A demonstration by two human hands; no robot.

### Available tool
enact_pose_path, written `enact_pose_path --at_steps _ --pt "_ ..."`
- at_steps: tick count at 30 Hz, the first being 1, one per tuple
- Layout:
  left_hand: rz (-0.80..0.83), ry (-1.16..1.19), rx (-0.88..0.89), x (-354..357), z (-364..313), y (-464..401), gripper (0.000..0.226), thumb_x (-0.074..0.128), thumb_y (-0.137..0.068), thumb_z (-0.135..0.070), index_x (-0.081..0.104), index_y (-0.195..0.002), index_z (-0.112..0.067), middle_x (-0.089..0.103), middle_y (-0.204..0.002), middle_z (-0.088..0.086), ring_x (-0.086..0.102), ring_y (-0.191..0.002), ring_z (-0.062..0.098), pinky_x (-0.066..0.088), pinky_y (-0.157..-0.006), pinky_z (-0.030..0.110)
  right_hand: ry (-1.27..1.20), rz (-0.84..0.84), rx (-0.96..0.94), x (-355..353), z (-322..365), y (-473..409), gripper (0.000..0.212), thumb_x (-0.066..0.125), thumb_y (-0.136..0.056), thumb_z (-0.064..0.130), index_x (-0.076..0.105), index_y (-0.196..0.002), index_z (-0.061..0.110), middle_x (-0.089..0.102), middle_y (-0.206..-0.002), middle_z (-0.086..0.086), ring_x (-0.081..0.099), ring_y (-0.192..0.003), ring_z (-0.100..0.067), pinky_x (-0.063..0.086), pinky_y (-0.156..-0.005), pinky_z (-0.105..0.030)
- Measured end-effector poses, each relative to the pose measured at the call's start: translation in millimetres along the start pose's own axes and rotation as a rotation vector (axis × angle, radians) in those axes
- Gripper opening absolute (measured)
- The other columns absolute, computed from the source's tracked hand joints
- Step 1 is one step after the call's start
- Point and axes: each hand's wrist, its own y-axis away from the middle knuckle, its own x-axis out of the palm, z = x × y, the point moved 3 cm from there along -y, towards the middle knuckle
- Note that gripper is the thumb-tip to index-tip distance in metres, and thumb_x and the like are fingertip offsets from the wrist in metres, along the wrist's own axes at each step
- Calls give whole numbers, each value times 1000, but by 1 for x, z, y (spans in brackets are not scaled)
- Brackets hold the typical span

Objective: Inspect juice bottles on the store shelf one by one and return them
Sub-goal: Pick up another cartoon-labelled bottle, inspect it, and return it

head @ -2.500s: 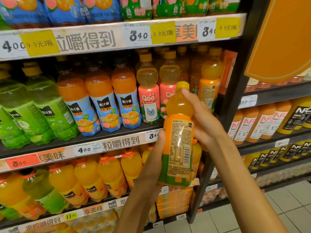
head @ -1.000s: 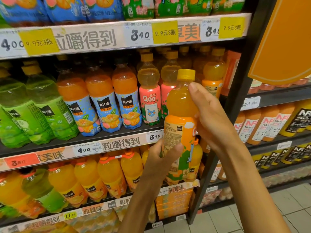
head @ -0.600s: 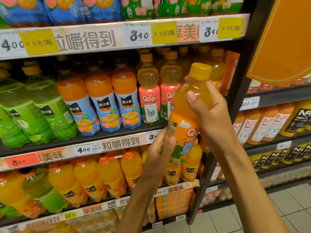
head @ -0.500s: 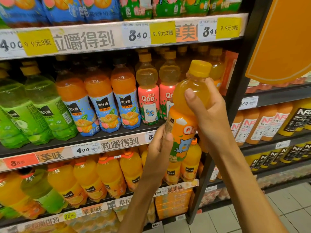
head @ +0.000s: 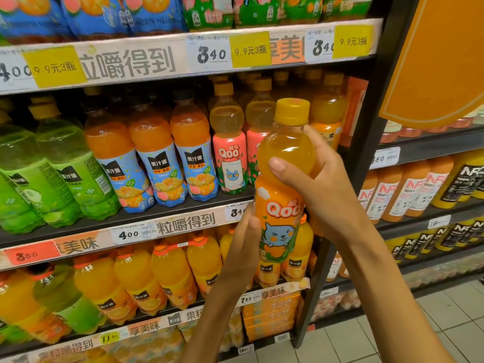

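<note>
Both forearms are bare with no sleeves showing, and the left hand (head: 242, 247) and right hand (head: 319, 184) wear no gloves.

The orange juice bottle (head: 281, 205) stands nearly upright in front of the shelf (head: 167, 221), its yellow cap (head: 292, 111) tipped slightly right. Its orange label shows "Qoo" and a blue cat, facing the camera. On the shelf behind sit 2 pink-labelled bottles (head: 229, 150), blue-labelled orange bottles (head: 157, 155) to their left, and green bottles (head: 60, 163) at far left.
</note>
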Motion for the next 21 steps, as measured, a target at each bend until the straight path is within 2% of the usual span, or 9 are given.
enact_pose_path --at_steps 3,6,8,11,14,16,17,19,21 --pt "17 -98 88 -2 1 -1 80 76 -67 -54 38 -132 -28 63 -122 -14 59 -115 7 51 -85 19 -14 20 -37 2 -1 0 47 71 -77 20 53 -120 28 69 -106 7 69 -99 -15 55 -76 -26" --pt "-61 -250 139 -9 5 -7 73 80 -62 -36 45 -126 -32 63 -116 -9 60 -111 9 52 -83 19 40 141 -95 2 4 3 56 78 -73 13 53 -122 24 67 -109 9 65 -104 -15 53 -80 -24" --pt "-76 -260 141 -15 6 -14 70 82 -62 -33 49 -125 -27 63 -118 -4 60 -112 15 52 -87 25 146 251 -143 1 8 7 58 80 -70 15 54 -122 21 64 -115 6 62 -111 -18 52 -85 -26" --pt "-52 -155 127 -20 7 -20 76 79 -74 -40 43 -135 -14 56 -130 13 53 -122 33 46 -95 56 276 364 -241 -1 12 11 57 83 -70 11 56 -120 17 61 -120 -1 56 -118 -24 46 -95 -33" --pt "-49 -163 90 -19 6 -23 83 76 -74 -49 41 -137 -8 54 -131 16 51 -122 36 43 -96 61 276 380 -258 0 11 11 54 79 -69 7 56 -117 17 60 -119 -5 55 -119 -23 45 -98 -35" --pt "-30 -152 57 -17 8 -23 84 80 -72 -40 39 -138 -7 55 -132 14 52 -123 32 44 -97 57 262 371 -244 0 9 9 52 78 -71 9 57 -117 18 61 -119 -2 56 -118 -22 46 -96 -34" --pt "-31 -169 43 -17 10 -22 83 83 -69 -35 41 -136 -8 58 -130 7 55 -122 26 48 -97 49 256 356 -232 0 8 8 51 78 -72 11 57 -117 19 62 -118 0 57 -117 -21 48 -94 -31" --pt "-50 -209 54 -18 15 -20 80 86 -63 -26 44 -131 -15 63 -121 -13 59 -114 7 52 -88 23 223 293 -205 -3 7 2 51 81 -73 16 57 -118 20 64 -115 3 60 -112 -16 51 -88 -25" --pt "-27 -183 69 -14 11 -17 80 84 -63 -12 43 -131 -25 61 -118 -24 57 -112 -2 48 -82 9 155 193 -180 -6 7 -7 47 75 -75 24 57 -118 25 66 -114 12 62 -111 -12 51 -85 -22"
